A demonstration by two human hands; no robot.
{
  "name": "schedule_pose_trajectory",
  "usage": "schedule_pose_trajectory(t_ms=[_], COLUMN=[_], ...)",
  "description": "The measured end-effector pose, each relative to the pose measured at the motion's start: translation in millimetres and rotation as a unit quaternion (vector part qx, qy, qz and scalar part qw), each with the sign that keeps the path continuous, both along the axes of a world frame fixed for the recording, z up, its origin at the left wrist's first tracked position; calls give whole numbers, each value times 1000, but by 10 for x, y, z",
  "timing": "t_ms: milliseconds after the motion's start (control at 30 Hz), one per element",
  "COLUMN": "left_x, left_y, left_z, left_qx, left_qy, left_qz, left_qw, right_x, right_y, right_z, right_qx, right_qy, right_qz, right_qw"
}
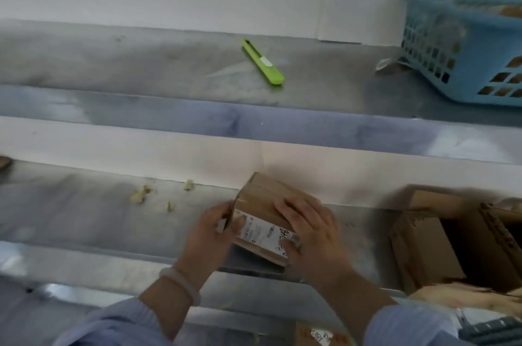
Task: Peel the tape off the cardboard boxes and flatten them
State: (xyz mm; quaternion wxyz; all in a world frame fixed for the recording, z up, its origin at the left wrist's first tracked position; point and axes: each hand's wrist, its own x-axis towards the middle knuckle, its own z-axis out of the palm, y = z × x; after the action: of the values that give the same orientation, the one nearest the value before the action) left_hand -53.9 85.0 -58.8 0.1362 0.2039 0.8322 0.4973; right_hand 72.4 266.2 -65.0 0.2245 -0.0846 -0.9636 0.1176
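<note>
A small brown cardboard box [264, 210] with a white label [262, 232] sits tilted on the steel counter [84, 204].

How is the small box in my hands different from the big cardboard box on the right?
The small box is closed; the big box stands open at the top, dark inside. The small box carries a white label; none shows on the big box. The left hand and right hand hold the small box; no hand touches the big box. Both are brown cardboard.
</note>
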Motion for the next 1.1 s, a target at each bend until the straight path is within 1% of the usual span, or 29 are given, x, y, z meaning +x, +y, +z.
schedule_pose_trajectory(t_ms=[67, 133, 200, 267, 333, 433, 567, 700, 867, 1000, 1100], left_x=[-42, -55, -57, -68, -69, -73, -104, -120, -93, -159, -162], left_y=[-64, -168, -269, -336, -353, -348, -367, -368, -348, -356, -317], left_z=[-15, -83, -162, -194, -164, -135, -104, -72, -38, -35, 2], left_qx=[-25, -38, -37, -42, -46, -12, -26, -31, -24, -70, -114], left_qy=[17, 1, -34, -43, -29, -9, 22, 58, 73, 83, 90], left_qz=[2, 19, 39, 59, 70, 81, 121, 112, 111, 108, 70], left_qw=[1000, 999, 998, 996, 996, 997, 992, 992, 991, 988, 987], right_x=[-117, -208, -266, -285, -293, -336, -340, -342, -341, -339, -343], right_y=[-76, -127, -123, -98, -99, -129, -152, -162, -176, -171, -186], right_z=[-39, -98, -159, -201, -197, -181, -196, -161, -152, -159, -144], right_qx=[15, 43, 48, 53, 63, 54, 50, 57, 58, 65, 73], right_qy=[-1, -2, 17, 35, 34, 32, 38, 30, 22, 22, 18], right_qz=[22, 49, 80, 96, 95, 92, 88, 82, 77, 80, 77], right_qw=[1000, 998, 996, 993, 993, 994, 994, 995, 995, 994, 994])
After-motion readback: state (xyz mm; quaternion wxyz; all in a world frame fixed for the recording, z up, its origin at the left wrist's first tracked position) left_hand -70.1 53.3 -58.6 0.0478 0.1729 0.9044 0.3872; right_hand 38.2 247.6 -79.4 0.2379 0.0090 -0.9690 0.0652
